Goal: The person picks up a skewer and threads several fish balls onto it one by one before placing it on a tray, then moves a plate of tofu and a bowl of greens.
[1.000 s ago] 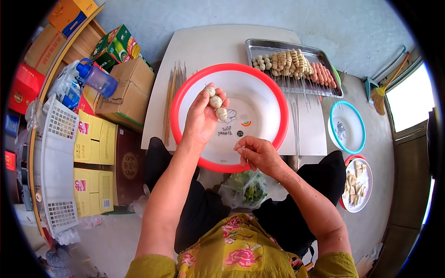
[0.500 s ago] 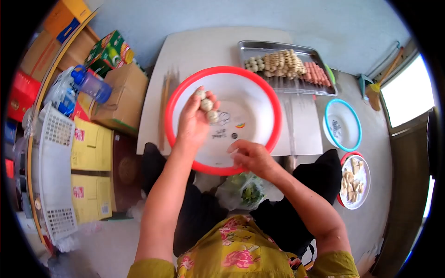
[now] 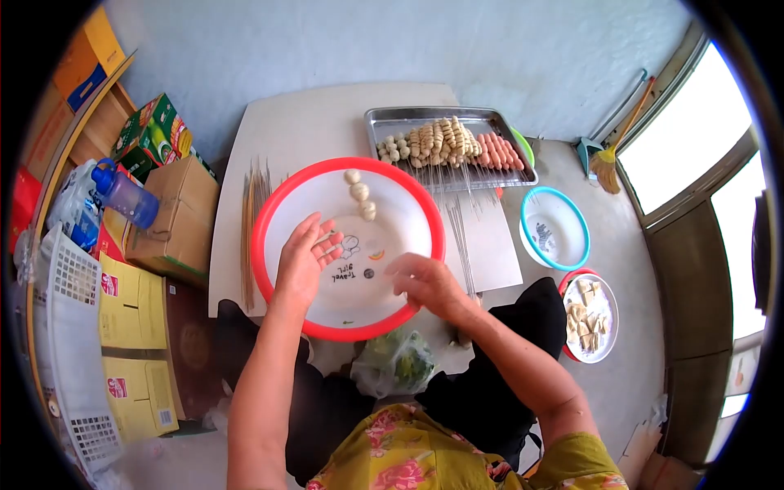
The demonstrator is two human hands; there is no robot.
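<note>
Over the white basin with a red rim (image 3: 435, 245), my left hand (image 3: 302, 265) is open, palm up, fingers spread, holding nothing. My right hand (image 3: 433, 286) is at the basin's right side, fingers curled in a pinch. Three pale speckled balls (image 3: 359, 191) stand in a row above the far part of the basin, apart from my left hand. Their row points down to my right fingertips, as on a skewer; its thin stick hardly shows. The basin's bottom bears printed drawings and lettering.
A metal tray (image 3: 523, 174) behind holds skewered balls, tan spiral pieces and pink sausages. Loose skewers (image 3: 460, 237) lie on the table (image 3: 327, 106). A blue-rimmed basin (image 3: 562, 260) and a plate of tan pieces (image 3: 608, 335) are at right; boxes (image 3: 175, 204) stand left.
My left hand has let go of the balls and opened, moving down and left. The balls now stand free of it. The whole view has shifted, with the table appearing further left.
</note>
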